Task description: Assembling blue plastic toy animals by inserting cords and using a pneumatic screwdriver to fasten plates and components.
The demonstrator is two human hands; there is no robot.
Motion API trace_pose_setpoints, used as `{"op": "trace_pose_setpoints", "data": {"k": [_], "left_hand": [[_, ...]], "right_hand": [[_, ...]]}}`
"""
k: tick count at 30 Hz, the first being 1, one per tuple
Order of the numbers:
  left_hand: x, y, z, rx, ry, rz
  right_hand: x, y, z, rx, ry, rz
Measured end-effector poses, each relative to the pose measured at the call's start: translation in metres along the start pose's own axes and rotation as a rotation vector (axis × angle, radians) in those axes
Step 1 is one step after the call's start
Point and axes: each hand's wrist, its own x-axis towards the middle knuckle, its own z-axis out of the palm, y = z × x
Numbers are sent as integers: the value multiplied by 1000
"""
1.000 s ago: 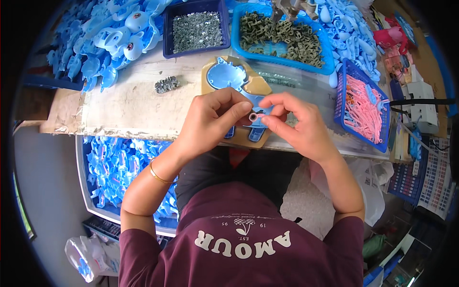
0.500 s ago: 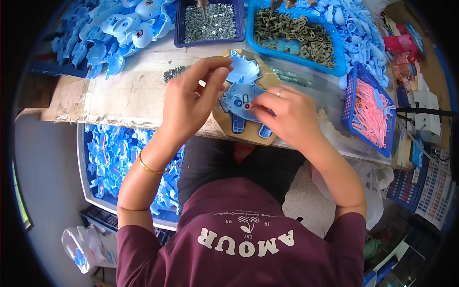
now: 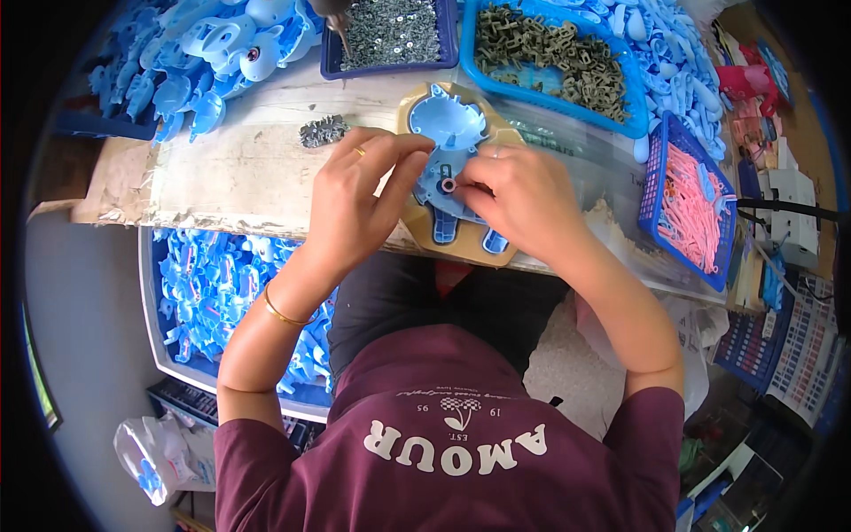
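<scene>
A light blue plastic toy shell (image 3: 446, 122), hollow side up, lies in a tan shaped holding block (image 3: 417, 113) at the table's front edge. A small pink ring (image 3: 448, 185) sits in the shell's lower part. My left hand (image 3: 359, 197) is above the block's left side, thumb and forefinger pinched together over the shell; anything between them is too small to make out. My right hand (image 3: 523, 191) bends over the shell's right side, fingertips closed close beside the pink ring. What these fingers hold is hidden.
A pile of dark metal pieces (image 3: 324, 131) lies left of the block. Behind stand a bin of small metal parts (image 3: 450, 58) and a blue tray of brownish clips (image 3: 551, 111). Blue shells (image 3: 191, 97) heap at left; a basket of pink sticks (image 3: 649, 213) stands right. A tool tip (image 3: 340, 31) hangs above.
My left hand has closed its fingertips and come rightward over the shell. My right hand has shifted slightly up and left. The overhead tool has moved left in view.
</scene>
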Motion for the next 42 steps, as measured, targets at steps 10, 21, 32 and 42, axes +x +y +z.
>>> {"op": "trace_pose_setpoints", "data": {"k": [10, 21, 32, 42], "left_hand": [[-13, -2, 2, 183, -328, 317], [-13, 1, 6, 216, -317, 299], [-12, 4, 3, 221, -303, 303], [19, -29, -11, 202, -19, 232]], "right_hand": [[-1, 7, -5, -35, -94, -84], [-40, 6, -9, 124, 125, 155], [-21, 7, -27, -24, -66, 200], [129, -102, -115, 973, 130, 44]]}}
